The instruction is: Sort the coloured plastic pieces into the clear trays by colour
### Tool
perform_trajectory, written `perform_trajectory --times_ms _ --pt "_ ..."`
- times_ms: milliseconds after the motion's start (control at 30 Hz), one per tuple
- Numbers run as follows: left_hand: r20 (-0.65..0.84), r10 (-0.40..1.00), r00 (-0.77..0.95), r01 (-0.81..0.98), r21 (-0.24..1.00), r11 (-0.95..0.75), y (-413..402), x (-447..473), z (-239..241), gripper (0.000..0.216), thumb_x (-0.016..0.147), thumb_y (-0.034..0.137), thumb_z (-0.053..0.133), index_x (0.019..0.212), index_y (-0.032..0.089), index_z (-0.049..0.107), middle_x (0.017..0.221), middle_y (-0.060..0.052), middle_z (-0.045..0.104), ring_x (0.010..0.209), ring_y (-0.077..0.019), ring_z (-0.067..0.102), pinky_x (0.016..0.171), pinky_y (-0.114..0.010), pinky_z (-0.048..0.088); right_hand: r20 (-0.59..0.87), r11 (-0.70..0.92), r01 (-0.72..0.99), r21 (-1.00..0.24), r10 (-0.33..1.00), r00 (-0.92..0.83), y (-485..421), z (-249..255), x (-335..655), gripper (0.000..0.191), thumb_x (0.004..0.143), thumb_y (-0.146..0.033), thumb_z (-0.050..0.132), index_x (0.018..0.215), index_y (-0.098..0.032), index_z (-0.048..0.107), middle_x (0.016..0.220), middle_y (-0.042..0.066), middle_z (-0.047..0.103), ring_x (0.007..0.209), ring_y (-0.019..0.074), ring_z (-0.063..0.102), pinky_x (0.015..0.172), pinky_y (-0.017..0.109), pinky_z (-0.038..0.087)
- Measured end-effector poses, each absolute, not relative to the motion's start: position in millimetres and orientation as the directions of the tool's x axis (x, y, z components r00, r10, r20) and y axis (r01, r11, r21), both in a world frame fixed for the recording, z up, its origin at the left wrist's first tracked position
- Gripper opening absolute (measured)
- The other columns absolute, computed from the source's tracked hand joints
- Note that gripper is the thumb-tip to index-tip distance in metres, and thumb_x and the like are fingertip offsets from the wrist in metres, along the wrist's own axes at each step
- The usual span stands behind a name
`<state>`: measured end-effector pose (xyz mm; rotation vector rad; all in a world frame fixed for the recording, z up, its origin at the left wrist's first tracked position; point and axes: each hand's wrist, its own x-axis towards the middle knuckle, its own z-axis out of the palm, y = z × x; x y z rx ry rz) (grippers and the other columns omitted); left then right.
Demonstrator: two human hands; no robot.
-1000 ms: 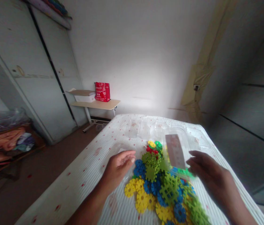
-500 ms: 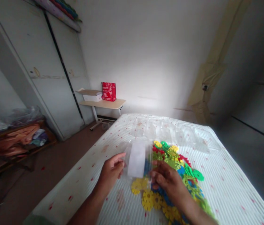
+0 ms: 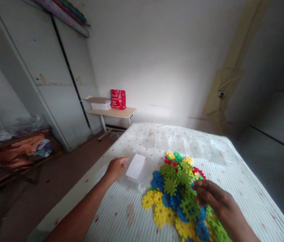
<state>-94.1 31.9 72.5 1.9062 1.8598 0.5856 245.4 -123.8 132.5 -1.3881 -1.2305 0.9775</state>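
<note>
A clear plastic container (image 3: 144, 179) with a white rectangular card or block (image 3: 136, 167) in it rests on the striped white cover, left of the pile. My left hand (image 3: 116, 168) is at its left edge, fingers bent, index finger and thumb closed on the rim. My right hand (image 3: 213, 196) hovers over the right side of a pile of flat plastic pieces, fingers stretched out and thumb apart, with nothing visible in it. The pile has green square lattice pieces (image 3: 190, 205), blue flower-shaped discs (image 3: 157, 180) and yellow flower-shaped discs (image 3: 160, 213), with some red ones.
Several clear plastic containers (image 3: 179, 141) stand in a row along the far side of the covered surface (image 3: 81, 201). Beyond it, a small table (image 3: 121, 113) bears a red bag (image 3: 118, 99) and a white box (image 3: 100, 105). A low shelf with cloths (image 3: 26, 151) is at left.
The container has moved left and down onto the cover, away from the pile. My right hand has let go of it and shifted right over the pieces. My left hand moved left with it.
</note>
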Motion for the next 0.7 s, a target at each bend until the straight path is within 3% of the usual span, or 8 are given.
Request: perform_trajectory --times_ms 167,367,500,567,700 --pt "0.014 0.998 0.057 0.859 0.509 -0.056 32.7 -90.8 66.3 0.039 0.078 0.007 0.042 0.108 0.016 0.066 0.115 -0.005 0.066 0.108 -0.0159 0.059 0.096 -0.024 0.040 0.072 0.023 0.228 -0.973 0.975 0.210 -126.5 126.0 252.5 0.044 0.065 -0.057 0.065 0.081 -0.016 0.067 0.068 0.007 0.066 0.053 0.0177 0.059 0.050 0.028 0.051" --pt "-0.012 0.999 0.046 0.913 0.405 -0.037 27.6 -87.8 66.7 0.038 0.084 0.011 0.038 0.113 0.017 0.062 0.117 -0.006 0.064 0.110 -0.0135 0.057 0.096 -0.022 0.038 0.099 0.056 0.223 -0.973 0.977 0.187 -124.4 122.2 252.9 0.039 0.067 -0.054 0.065 0.081 -0.017 0.068 0.063 0.005 0.066 0.053 0.0176 0.060 0.051 0.028 0.052" --pt "0.055 0.998 -0.019 0.946 0.323 0.000 15.8 -77.8 79.7 0.044 0.087 0.035 0.039 0.126 0.017 0.051 0.121 -0.011 0.059 0.113 -0.0193 0.053 0.095 -0.028 0.039 0.105 0.056 0.220 -0.974 0.970 0.221 -124.6 124.3 251.1 0.040 0.065 -0.055 0.066 0.077 -0.017 0.068 0.064 0.006 0.066 0.050 0.0174 0.059 0.049 0.027 0.051" --pt "0.079 0.997 0.000 0.953 0.302 -0.024 6.0 -67.6 86.5 0.062 0.082 0.049 0.044 0.135 0.019 0.039 0.129 -0.012 0.052 0.119 -0.0231 0.047 0.097 -0.032 0.038 0.109 0.055 0.227 -0.972 0.966 0.232 -124.9 125.5 250.5 0.040 0.064 -0.055 0.066 0.076 -0.017 0.069 0.064 0.006 0.066 0.050 0.0172 0.059 0.049 0.027 0.051" --pt "0.002 0.995 0.098 0.964 0.248 -0.095 -13.9 -40.5 88.7 0.088 0.064 0.064 0.056 0.141 0.034 0.024 0.151 -0.007 0.020 0.133 -0.0338 0.027 0.101 -0.050 0.031 0.109 0.055 0.224 -0.973 0.966 0.235 -124.5 124.1 250.3 0.038 0.065 -0.053 0.067 0.076 -0.017 0.069 0.063 0.005 0.066 0.050 0.0170 0.059 0.049 0.027 0.051"
